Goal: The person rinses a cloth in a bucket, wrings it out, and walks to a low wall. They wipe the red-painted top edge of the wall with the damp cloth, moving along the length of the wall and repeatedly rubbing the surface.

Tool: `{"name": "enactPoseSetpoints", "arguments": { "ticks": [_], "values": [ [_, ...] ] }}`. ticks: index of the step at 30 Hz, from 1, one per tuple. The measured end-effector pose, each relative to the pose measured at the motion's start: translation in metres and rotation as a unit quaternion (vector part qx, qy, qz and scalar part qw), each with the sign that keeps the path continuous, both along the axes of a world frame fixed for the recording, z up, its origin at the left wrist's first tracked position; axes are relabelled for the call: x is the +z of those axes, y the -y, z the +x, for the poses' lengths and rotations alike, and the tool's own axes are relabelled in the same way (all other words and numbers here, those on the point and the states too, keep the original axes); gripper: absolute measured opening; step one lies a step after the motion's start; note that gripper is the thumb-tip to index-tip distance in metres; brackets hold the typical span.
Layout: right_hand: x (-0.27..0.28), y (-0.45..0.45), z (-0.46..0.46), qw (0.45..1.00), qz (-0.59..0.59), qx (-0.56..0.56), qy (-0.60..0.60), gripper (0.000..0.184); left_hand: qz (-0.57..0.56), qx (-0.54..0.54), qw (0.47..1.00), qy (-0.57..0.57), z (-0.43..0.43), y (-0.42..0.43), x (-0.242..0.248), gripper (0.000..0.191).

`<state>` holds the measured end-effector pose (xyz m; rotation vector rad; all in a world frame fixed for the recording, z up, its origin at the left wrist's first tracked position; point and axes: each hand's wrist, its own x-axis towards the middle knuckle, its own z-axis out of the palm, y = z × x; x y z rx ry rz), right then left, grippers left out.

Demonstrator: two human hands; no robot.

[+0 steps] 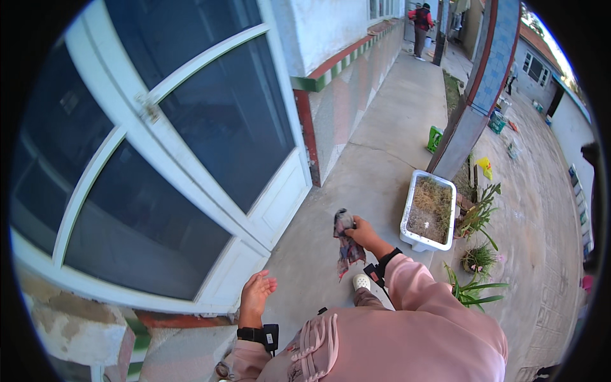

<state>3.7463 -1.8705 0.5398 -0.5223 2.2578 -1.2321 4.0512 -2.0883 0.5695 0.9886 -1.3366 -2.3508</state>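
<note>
My right hand (pixel 365 234) grips a crumpled, dirty cloth (pixel 351 248) in dark, grey and reddish tones, its lower end hanging loose over the walkway. Lower and to the left, my left hand (pixel 258 290) holds nothing, palm turned up with the fingers slightly curled and apart. It is nearest to a white double door (pixel 191 172) with large glass panes. A latch (pixel 152 112) sits where the two leaves meet, and the door appears shut. Straps with small boxes are around both wrists. One white clog (pixel 362 281) shows on my foot below the cloth.
A white basin planter (pixel 404 224) with soil and dry grass stands to the right, beside a tiled post (pixel 477 95). Potted plants (pixel 477 260) line the walkway edge. Beyond are a green bag (pixel 434 138), a yellow bag (pixel 485 167) and buckets (pixel 497 122). A person (pixel 421 28) stands far ahead.
</note>
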Motion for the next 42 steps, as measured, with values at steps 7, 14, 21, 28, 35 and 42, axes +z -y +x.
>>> {"name": "enactPoseSetpoints", "arguments": {
  "ticks": [7, 14, 21, 28, 35, 42],
  "values": [
    [-0.041, -0.068, -0.144, 0.983, -0.039, -0.174, 0.032, 0.054, -0.015, -0.034, 0.999, 0.031, -0.163, -0.008, 0.004, 0.031],
    [-0.026, -0.084, -0.260, 0.982, -0.058, -0.176, -0.027, 0.052, -0.032, -0.099, 0.994, 0.018, -0.296, -0.016, 0.011, 0.029],
    [-0.006, -0.022, -0.352, 0.988, -0.054, -0.133, -0.065, 0.059, 0.000, -0.087, 0.995, 0.052, -0.378, 0.016, -0.011, 0.029],
    [0.057, 0.099, -0.463, 0.980, -0.064, -0.079, -0.171, 0.059, 0.031, -0.048, 0.998, 0.017, -0.477, 0.092, -0.056, 0.030],
    [0.155, 0.231, -0.550, 0.945, -0.182, -0.031, -0.270, 0.062, 0.031, -0.068, 0.997, 0.010, -0.585, 0.160, -0.055, 0.029],
    [0.150, 0.324, -0.596, 0.907, -0.062, 0.162, -0.385, 0.069, 0.033, -0.059, 0.998, 0.016, -0.633, 0.186, -0.052, 0.029]
  ]
}}
